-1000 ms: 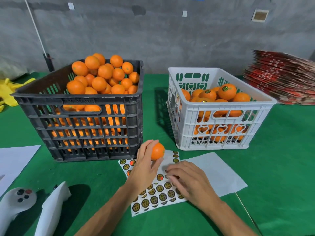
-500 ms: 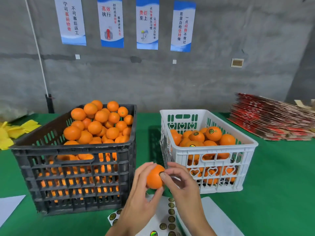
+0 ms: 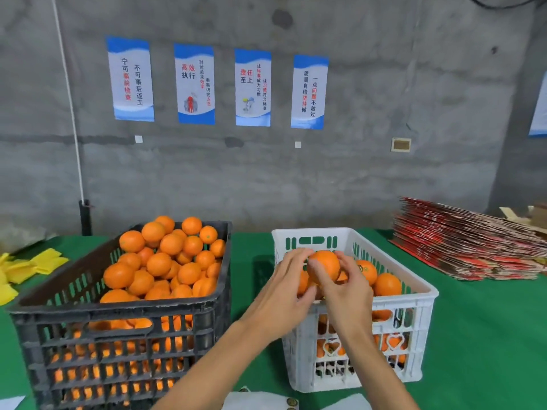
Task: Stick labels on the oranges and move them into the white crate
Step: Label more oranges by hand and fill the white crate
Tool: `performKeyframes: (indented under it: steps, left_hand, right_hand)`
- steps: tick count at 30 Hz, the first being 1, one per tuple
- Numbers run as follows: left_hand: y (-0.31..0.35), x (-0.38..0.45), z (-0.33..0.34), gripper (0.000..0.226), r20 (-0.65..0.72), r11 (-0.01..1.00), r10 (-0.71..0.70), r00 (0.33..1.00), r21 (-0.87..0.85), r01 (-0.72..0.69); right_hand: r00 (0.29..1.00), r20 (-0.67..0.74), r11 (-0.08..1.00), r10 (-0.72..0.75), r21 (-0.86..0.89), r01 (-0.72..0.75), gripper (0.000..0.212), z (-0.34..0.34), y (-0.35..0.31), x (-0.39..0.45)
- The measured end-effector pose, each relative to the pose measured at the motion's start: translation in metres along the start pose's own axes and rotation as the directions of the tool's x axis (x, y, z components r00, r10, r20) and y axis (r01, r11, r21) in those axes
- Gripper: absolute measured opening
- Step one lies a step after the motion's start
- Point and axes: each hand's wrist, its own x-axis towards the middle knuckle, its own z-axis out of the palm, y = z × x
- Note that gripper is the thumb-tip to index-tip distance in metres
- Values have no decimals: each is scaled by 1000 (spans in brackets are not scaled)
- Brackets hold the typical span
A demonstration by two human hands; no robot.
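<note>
At the bottom edge of the view, the corner of a label sheet [image 3: 291,401] is glimpsed on the green table [image 3: 479,344]. Just beyond it, an orange [image 3: 324,266] is held between both hands above the near half of the white crate [image 3: 426,294]. The right hand [image 3: 344,294] is curled round the fruit from the right and below, with its thumb across the front; the left hand [image 3: 281,297] is laid against the fruit's left side, its fingers only lightly bent, more steadying than gripping.

The step in hand is judged to be the placing: the fruit has been brought over the crate but not yet set down. The next move calls for it to be lowered onto the labelled oranges [image 3: 367,272] already piled there and released gently, in a hollow where it will not roll.

The orange is nearly round, so no long axis can be made out. Its label is not seen from here, and which way it faces cannot be told.

To the left, the black crate [image 3: 124,324] is heaped with unlabelled oranges [image 3: 165,261]. Further right, a stack of flattened red cartons [image 3: 467,247] is lying on the table, and four posters [image 3: 220,85] are hung on the concrete wall behind.
</note>
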Motion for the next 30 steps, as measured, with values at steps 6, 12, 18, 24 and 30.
performKeyframes:
  steps: [6,12,18,24,30]
  left_hand:
    - [-29,-1,-54,31,-93,983,-24,995,182,41]
    - [-92,-4,-120,31,-148,882,-341,928,290,371]
    - [-179,0,-191,48,-180,684,-529,829,487,543]
    - [-265,35,-245,65,-263,424,-606,750,692,585]
    - [-323,59,-234,72,-186,354,-638,747,791,499]
  right_hand:
    - [987,-14,803,-158,-584,120,46,19,7,21]
    - [970,215,945,-112,-280,171,49,108,-34,14]
    - [891,446,977,-90,-132,166,42,212,-74,27]
    - [864,498,988,-77,-79,134,38,281,-73,50]
    - [868,491,990,-78,-67,126,29,307,-53,71]
